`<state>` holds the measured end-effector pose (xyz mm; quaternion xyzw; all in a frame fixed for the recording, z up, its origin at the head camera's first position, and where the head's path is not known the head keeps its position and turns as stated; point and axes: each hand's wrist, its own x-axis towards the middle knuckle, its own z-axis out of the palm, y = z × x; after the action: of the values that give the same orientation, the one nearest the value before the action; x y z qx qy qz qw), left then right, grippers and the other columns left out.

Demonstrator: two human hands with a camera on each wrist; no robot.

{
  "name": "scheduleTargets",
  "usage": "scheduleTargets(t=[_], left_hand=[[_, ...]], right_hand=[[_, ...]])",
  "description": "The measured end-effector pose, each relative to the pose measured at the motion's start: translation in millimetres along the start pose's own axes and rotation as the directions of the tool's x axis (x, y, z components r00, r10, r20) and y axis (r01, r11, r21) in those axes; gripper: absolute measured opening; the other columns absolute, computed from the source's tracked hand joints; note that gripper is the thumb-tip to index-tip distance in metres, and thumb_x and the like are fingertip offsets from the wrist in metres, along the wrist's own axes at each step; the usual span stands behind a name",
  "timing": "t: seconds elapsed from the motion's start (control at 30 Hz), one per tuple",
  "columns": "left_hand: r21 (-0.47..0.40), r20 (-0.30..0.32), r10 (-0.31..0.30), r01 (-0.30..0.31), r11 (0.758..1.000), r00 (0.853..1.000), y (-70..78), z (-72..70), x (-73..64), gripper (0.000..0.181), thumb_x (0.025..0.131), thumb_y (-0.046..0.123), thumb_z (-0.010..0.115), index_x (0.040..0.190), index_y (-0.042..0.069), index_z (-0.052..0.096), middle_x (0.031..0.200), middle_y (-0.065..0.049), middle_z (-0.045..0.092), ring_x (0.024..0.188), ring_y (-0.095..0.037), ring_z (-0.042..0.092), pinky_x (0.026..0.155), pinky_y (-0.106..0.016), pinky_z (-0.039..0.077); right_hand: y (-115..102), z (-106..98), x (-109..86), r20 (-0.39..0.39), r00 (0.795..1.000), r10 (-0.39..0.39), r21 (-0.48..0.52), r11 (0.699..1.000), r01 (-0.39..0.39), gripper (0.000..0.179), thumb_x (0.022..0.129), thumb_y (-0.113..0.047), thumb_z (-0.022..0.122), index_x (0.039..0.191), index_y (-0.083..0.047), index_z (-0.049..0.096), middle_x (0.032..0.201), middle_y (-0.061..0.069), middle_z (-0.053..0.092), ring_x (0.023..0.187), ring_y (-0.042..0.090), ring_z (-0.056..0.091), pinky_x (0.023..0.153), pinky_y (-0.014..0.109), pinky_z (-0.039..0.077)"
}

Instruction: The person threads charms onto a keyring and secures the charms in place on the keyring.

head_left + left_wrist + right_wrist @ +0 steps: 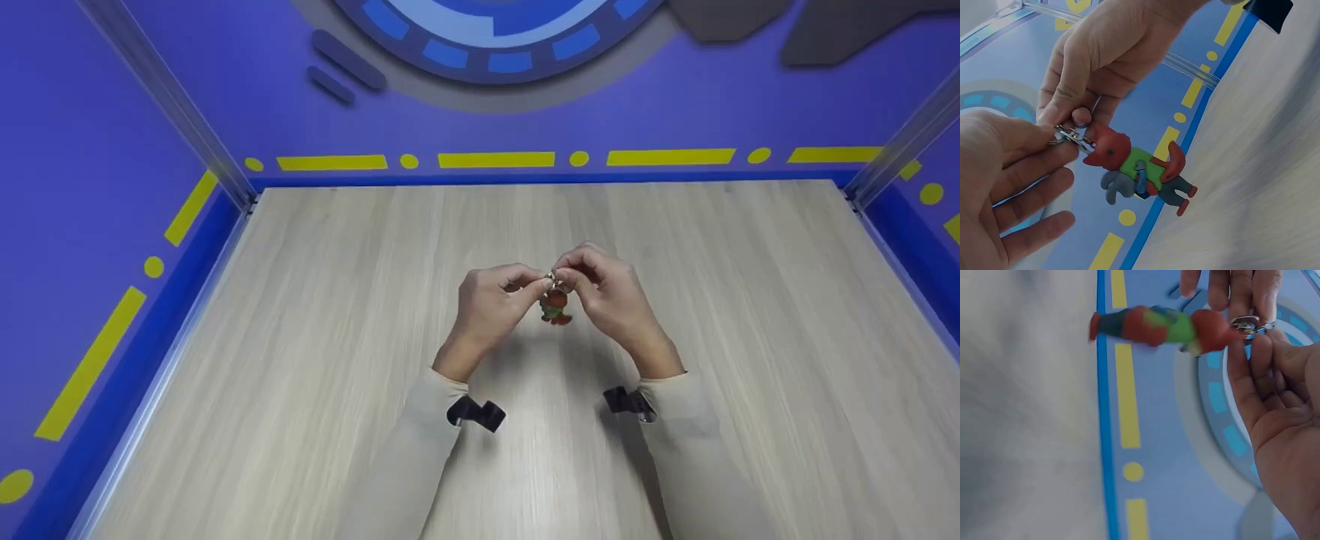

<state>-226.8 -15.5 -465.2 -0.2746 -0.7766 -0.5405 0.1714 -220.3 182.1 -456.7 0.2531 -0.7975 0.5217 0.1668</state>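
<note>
A fox-shaped keychain (1143, 163) hangs between my two hands, above the table. Its figure has a red head and tail, a green top, grey-blue legs and a small grey shape at its front. My left hand (491, 304) pinches the metal ring and clasp (1072, 138) between thumb and forefinger, its other fingers spread loosely. From the opposite side my right hand (611, 296) pinches the same metal part with thumb and fingers. In the right wrist view the figure (1162, 329) is blurred. Fingertips partly cover the ring, so I cannot tell whether it is parted.
A pale wood-grain table (315, 315) lies under both hands. Blue panels with yellow dashes (495, 160) stand along its back and sides, joined by metal posts (180, 105). Black straps (476, 414) sit on both wrists over light sleeves.
</note>
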Motion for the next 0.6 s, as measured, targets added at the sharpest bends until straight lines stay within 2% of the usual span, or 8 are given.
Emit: scheduleTargets(t=[0.07, 0.17, 0.27, 0.37, 0.5, 0.6], left_hand=[[0.07, 0.006, 0.023, -0.023, 0.997, 1.0, 0.1, -0.8, 0.5, 0.006, 0.094, 0.016, 0.084, 0.093, 0.01, 0.085, 0.087, 0.005, 0.08, 0.079, -0.005, 0.075, 0.073, -0.028, 0.059], [0.129, 0.022, 0.043, -0.045, 0.991, 0.999, 0.2, -2.4, 0.9, 0.005, 0.093, 0.015, 0.084, 0.09, 0.01, 0.084, 0.085, 0.004, 0.08, 0.077, -0.007, 0.074, 0.075, -0.03, 0.06], [0.146, 0.036, 0.046, -0.05, 0.988, 0.998, 0.4, -4.5, 1.3, 0.006, 0.093, 0.015, 0.084, 0.09, 0.01, 0.084, 0.085, 0.005, 0.08, 0.075, -0.007, 0.073, 0.074, -0.03, 0.059], [0.106, 0.029, 0.036, -0.039, 0.994, 0.999, 0.3, -6.0, 1.6, 0.007, 0.093, 0.015, 0.084, 0.089, 0.009, 0.084, 0.085, 0.003, 0.08, 0.077, -0.008, 0.075, 0.075, -0.028, 0.06], [0.016, -0.005, 0.036, -0.036, 0.999, 0.999, 0.5, -6.5, 1.5, 0.008, 0.093, 0.013, 0.085, 0.088, 0.006, 0.083, 0.086, 0.0, 0.08, 0.079, -0.01, 0.077, 0.078, -0.028, 0.061], [-0.02, -0.032, 0.053, -0.054, 0.998, 0.998, 0.7, -6.2, 1.2, 0.009, 0.092, 0.012, 0.085, 0.087, 0.005, 0.082, 0.086, -0.001, 0.08, 0.08, -0.011, 0.077, 0.079, -0.029, 0.061]], right_hand=[[-2.4, -0.6, 1.2, 0.018, 0.997, -0.077, -0.108, 0.991, 0.079, 0.006, 0.097, 0.007, 0.07, 0.096, 0.001, 0.069, 0.093, 0.006, 0.067, 0.084, 0.018, 0.065, 0.075, 0.025, 0.054], [-5.5, -0.8, 2.4, 0.05, 0.98, -0.193, -0.23, 0.953, 0.199, 0.008, 0.096, 0.007, 0.072, 0.095, 0.0, 0.069, 0.091, 0.006, 0.066, 0.082, 0.017, 0.064, 0.073, 0.027, 0.053], [-6.7, -0.4, 3.1, 0.061, 0.967, -0.246, -0.263, 0.931, 0.254, 0.009, 0.095, 0.007, 0.073, 0.094, -0.001, 0.07, 0.091, 0.005, 0.066, 0.08, 0.017, 0.064, 0.072, 0.026, 0.051], [-5.3, 0.7, 2.9, 0.04, 0.974, -0.222, -0.204, 0.952, 0.226, 0.009, 0.096, 0.007, 0.073, 0.095, -0.001, 0.071, 0.093, 0.005, 0.068, 0.083, 0.017, 0.066, 0.075, 0.022, 0.053], [-2.9, 2.9, 1.0, -0.01, 0.995, -0.101, -0.012, 0.995, 0.101, 0.008, 0.096, 0.007, 0.072, 0.097, -0.001, 0.073, 0.094, 0.007, 0.069, 0.082, 0.018, 0.069, 0.075, 0.022, 0.056], [-2.2, 4.5, 0.2, -0.028, 1.0, -0.008, 0.129, 0.992, 0.012, 0.006, 0.096, 0.007, 0.072, 0.098, 0.002, 0.073, 0.092, 0.01, 0.069, 0.078, 0.019, 0.068, 0.072, 0.024, 0.056]])
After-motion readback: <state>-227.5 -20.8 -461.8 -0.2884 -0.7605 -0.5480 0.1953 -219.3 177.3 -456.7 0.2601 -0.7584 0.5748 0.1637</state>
